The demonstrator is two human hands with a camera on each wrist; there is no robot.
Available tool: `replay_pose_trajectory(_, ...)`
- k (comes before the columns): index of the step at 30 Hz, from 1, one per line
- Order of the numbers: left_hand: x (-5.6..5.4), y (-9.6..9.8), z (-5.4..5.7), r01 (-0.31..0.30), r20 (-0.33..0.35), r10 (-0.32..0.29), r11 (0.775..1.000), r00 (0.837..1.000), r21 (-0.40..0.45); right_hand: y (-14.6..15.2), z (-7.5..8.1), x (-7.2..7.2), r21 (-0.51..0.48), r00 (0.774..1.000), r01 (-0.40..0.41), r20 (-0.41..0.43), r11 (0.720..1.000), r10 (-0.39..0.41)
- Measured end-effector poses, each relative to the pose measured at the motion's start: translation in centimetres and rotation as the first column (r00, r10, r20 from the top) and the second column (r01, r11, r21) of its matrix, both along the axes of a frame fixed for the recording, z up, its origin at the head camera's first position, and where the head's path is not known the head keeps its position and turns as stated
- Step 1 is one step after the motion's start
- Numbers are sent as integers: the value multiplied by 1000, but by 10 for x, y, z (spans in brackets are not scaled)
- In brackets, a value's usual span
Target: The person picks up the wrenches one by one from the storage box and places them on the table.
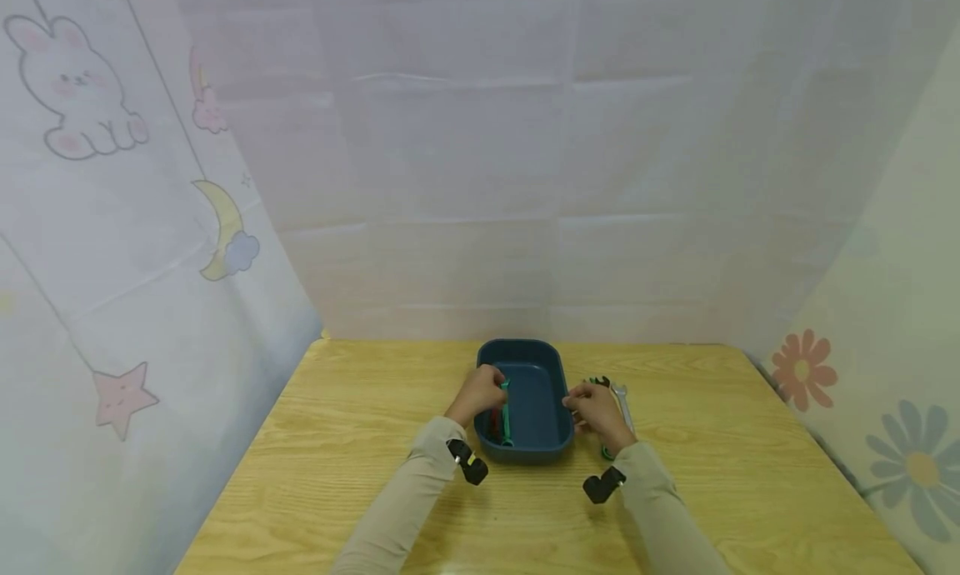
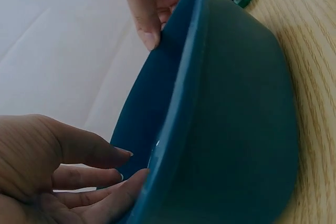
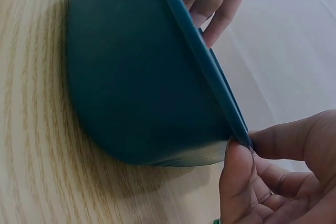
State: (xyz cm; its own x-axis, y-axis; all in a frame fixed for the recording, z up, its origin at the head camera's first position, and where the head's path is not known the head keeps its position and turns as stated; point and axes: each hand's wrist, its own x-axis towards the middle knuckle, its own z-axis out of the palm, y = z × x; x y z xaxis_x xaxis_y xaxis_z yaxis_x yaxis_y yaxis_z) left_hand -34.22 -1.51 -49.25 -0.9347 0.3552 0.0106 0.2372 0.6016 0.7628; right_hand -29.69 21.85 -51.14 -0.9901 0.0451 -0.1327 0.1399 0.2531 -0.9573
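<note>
A dark blue rectangular bin [image 1: 531,454] stands on the table. My left hand [image 1: 480,393] reaches over its left side, fingers inside the rim and loosely extended, as the left wrist view shows. Below this hand, along the bin's left wall, lie a green wrench [image 1: 506,429] and a red tool [image 1: 495,423], both partly hidden by the hand. My right hand [image 1: 597,412] pinches the bin's right rim between thumb and finger; the right wrist view shows this pinch [image 3: 249,142] up close.
To the right of the bin, partly under my right hand, lie a silver wrench [image 1: 624,404], a black wrench end [image 1: 602,382] and a green ring end [image 1: 607,452]. The wooden table [image 1: 337,442] meets a pale cloth wall [image 1: 450,267] at the back.
</note>
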Motion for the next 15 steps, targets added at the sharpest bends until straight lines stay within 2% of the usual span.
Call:
replay_pose_trajectory(5, -1, 3, 2, 18, -15, -19, 998, 1000, -59, 0, 1, 0, 1, 1000, 6, -2, 1000, -6)
replay_pose_trajectory(15, -2, 8, 2, -5, -30, 0, 990, 1000, -138, -1, 1, 1, -9, 1000, 4, 6, 1000, -4)
